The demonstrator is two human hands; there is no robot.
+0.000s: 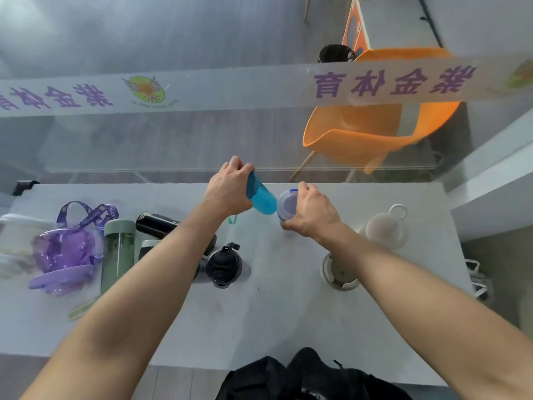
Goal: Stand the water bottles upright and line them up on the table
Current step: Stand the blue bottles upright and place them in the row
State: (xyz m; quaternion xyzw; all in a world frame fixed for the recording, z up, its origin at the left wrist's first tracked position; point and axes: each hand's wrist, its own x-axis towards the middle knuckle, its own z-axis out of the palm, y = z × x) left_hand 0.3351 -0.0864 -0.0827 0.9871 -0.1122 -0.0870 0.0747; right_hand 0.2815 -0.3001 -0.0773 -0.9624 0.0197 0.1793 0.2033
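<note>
My left hand [229, 187] grips a blue translucent bottle [261, 197], tilted, above the far middle of the white table [288, 319]. My right hand [313, 210] holds a bottle with a pale lilac lid [286, 204] right beside it; the two bottles touch. A frosted white bottle [386, 226] with a loop lid stands at the right. A white-lidded bottle [339, 272] stands under my right forearm. A black bottle [223, 265] stands in the middle. A green bottle [118, 252] and a black bottle [157, 223] lie at the left, beside a purple bottle [65, 249].
A glass wall with a lettered banner [389, 80] runs behind the table. An orange chair [375, 128] sits beyond it. A clear plastic container [14, 243] lies at the table's left edge. A black bag [302, 376] rests below the near edge.
</note>
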